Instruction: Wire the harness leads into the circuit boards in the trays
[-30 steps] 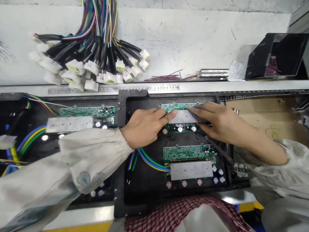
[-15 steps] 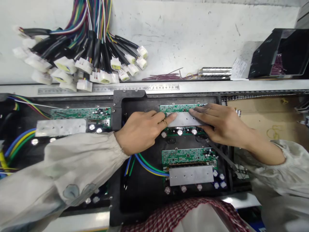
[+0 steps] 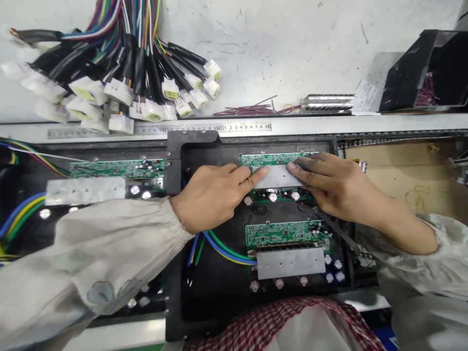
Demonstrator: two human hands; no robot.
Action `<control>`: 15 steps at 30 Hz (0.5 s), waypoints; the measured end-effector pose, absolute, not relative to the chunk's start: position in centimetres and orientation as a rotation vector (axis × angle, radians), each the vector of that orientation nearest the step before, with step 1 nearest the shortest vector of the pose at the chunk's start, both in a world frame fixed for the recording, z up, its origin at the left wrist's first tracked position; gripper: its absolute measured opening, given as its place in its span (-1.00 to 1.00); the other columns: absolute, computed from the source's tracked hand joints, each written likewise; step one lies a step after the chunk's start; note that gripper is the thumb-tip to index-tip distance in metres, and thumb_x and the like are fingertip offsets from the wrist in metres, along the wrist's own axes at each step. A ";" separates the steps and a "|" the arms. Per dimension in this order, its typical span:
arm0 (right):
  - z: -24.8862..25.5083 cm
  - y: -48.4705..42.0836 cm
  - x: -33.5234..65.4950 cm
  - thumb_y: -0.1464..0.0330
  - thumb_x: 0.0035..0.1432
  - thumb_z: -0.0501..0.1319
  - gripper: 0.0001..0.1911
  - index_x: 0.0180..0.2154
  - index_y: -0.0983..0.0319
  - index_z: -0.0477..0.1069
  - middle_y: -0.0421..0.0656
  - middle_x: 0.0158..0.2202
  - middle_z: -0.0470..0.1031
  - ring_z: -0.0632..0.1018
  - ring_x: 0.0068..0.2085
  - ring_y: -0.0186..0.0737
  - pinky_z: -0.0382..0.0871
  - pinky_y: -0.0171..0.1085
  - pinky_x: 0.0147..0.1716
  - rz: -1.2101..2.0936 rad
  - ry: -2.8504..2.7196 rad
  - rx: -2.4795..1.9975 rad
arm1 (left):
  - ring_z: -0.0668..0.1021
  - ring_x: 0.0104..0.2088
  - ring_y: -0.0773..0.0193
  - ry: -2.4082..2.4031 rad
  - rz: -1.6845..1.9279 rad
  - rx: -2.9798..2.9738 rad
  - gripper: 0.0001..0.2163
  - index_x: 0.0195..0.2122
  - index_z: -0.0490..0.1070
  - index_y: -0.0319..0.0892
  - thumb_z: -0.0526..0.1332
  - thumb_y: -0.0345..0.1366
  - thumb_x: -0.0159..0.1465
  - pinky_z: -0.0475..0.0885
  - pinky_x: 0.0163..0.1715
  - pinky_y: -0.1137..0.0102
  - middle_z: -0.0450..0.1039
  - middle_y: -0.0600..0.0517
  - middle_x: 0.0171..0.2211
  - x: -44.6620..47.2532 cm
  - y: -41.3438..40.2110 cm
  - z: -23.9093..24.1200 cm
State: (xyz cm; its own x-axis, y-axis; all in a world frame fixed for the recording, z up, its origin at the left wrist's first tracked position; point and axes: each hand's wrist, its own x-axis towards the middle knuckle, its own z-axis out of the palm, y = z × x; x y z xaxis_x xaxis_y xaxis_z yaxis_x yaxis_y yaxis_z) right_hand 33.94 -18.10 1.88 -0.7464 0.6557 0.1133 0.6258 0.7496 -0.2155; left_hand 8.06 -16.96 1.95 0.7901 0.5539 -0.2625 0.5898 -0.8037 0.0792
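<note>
Hands nearly unchanged over the last 1 s; the main shift is in the view, with the bundle of sleeved wire harnesses at the far left sliding leftward. Both hands stay on the same bare metal plate, which lies along the far green circuit board, inside the right-hand black housing. Left hand: index fingertip laid on the plate's left end, other fingers curled under; cannot tell whether anything is pinched beneath. Right hand: fingers bunched over the plate's right end, now covering slightly more of it, 1 hole left showing; whether they grip or only press, cannot tell. Reading: work has not moved on from this plate, which looks steadied in place rather than lifted. Round capacitors line its near side. The near circuit board, with its own metal plate, lies untouched, blue, yellow and green wires running to its left end. Dark strap slants just nearer than the right hand. Printed ruler along the far rail, beyond the housing.
</note>
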 end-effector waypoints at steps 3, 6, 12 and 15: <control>2.2 -17.8 33.5 0.46 0.19 0.04 -0.55 0.12 0.34 0.28 0.06 -0.14 0.51 0.49 -0.23 -0.03 0.47 -0.04 -0.27 0.224 -2.825 -1.010 | 0.45 -0.25 0.22 0.900 -0.345 2.829 -0.47 0.28 -0.01 -0.17 -0.08 -0.48 0.25 0.31 -0.41 0.37 0.41 -0.01 -0.31 8.1 -16.9 1.9; 2.1 -17.4 33.2 0.42 0.20 0.03 -0.55 0.11 0.40 0.29 0.07 -0.21 0.51 0.48 -0.27 -0.02 0.46 -0.05 -0.31 0.198 -2.860 -1.013 | 0.44 -0.23 0.21 0.878 -0.370 2.830 -0.46 0.29 -0.03 -0.21 -0.07 -0.49 0.25 0.30 -0.40 0.36 0.40 -0.02 -0.29 8.1 -16.8 1.9; 1.8 -17.1 33.7 0.41 0.23 0.00 -0.53 0.17 0.26 0.22 0.02 -0.19 0.51 0.48 -0.22 0.01 0.45 -0.02 -0.27 0.276 -2.879 -0.993 | 0.45 -0.21 0.20 0.913 -0.416 2.765 -0.43 0.30 -0.05 -0.11 -0.09 -0.52 0.24 0.30 -0.39 0.35 0.38 0.00 -0.31 7.9 -16.8 2.1; 1.8 -17.1 33.9 0.41 0.23 0.01 -0.51 0.20 0.22 0.18 0.01 -0.14 0.51 0.49 -0.18 0.02 0.45 -0.01 -0.23 0.297 -2.874 -0.969 | 0.45 -0.21 0.19 0.926 -0.419 2.729 -0.42 0.29 -0.05 -0.08 -0.08 -0.51 0.23 0.33 -0.39 0.35 0.38 -0.01 -0.30 8.0 -16.8 2.2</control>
